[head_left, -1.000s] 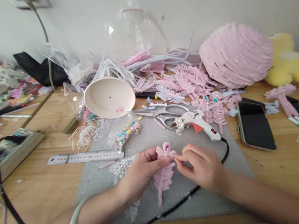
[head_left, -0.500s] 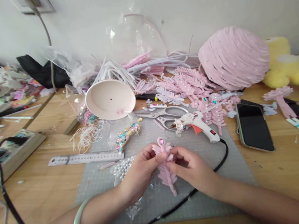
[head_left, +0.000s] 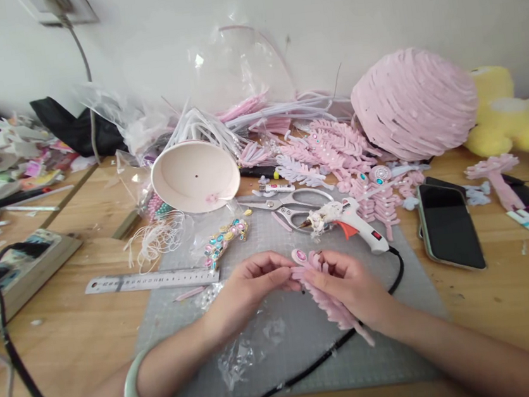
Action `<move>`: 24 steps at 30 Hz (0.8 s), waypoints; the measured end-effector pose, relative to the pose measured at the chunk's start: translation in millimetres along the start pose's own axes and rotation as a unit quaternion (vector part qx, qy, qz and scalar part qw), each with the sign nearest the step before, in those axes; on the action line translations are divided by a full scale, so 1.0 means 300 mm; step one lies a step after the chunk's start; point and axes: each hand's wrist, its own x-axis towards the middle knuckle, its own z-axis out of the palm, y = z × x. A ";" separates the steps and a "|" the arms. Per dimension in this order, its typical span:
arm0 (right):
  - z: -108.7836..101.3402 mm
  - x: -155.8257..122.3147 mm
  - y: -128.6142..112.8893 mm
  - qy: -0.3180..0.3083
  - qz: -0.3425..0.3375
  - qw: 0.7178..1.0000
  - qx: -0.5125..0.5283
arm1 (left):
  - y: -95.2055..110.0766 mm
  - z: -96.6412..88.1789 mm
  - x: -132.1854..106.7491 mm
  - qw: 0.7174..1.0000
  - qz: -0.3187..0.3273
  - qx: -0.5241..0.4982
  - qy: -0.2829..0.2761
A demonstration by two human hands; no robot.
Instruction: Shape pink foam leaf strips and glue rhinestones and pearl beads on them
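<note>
Between my hands is a pink pipe-cleaner feather [head_left: 331,305] with an oval pink gem at its top, its stem slanting down to the right. My right hand [head_left: 350,281] grips it near the upper part, thumb across the front. With thumb and fingers closed, my left hand [head_left: 264,278] pinches one of the side fronds just below the gem. Behind them lie a white glue gun [head_left: 360,222] with an orange trigger and a pair of scissors [head_left: 289,208]. Colourful gems [head_left: 221,241] in gold settings rest on the grey cutting mat [head_left: 192,360].
A steel ruler [head_left: 152,280] and tangled white string [head_left: 158,236] lie left. The glue gun's black cord [head_left: 312,365] crosses the mat. Behind stand a cream bowl [head_left: 185,175], finished pink feathers [head_left: 335,146] and a large pink wrapped dome [head_left: 416,105]. A phone [head_left: 451,225] lies right.
The feather has tilted, its stem swinging to the right. My right hand has moved up to grip its upper part, and my left hand has shifted to a side frond.
</note>
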 end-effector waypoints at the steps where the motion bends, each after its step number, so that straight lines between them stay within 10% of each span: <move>1: 0.000 -0.002 -0.005 0.002 0.006 1.000 0.001 | 0.010 -0.008 0.001 0.999 0.011 0.045 -0.010; 8: -0.003 0.001 -0.002 -0.020 0.034 0.998 0.054 | 0.038 -0.043 -0.004 0.897 0.199 0.393 -0.010; 14: 0.026 -0.002 0.039 -0.027 0.043 0.996 0.074 | 0.002 -0.029 -0.015 0.823 0.287 0.488 0.052; 24: 0.046 -0.021 0.047 0.029 0.031 0.993 0.112 | -0.012 0.003 -0.032 0.830 0.288 0.467 0.102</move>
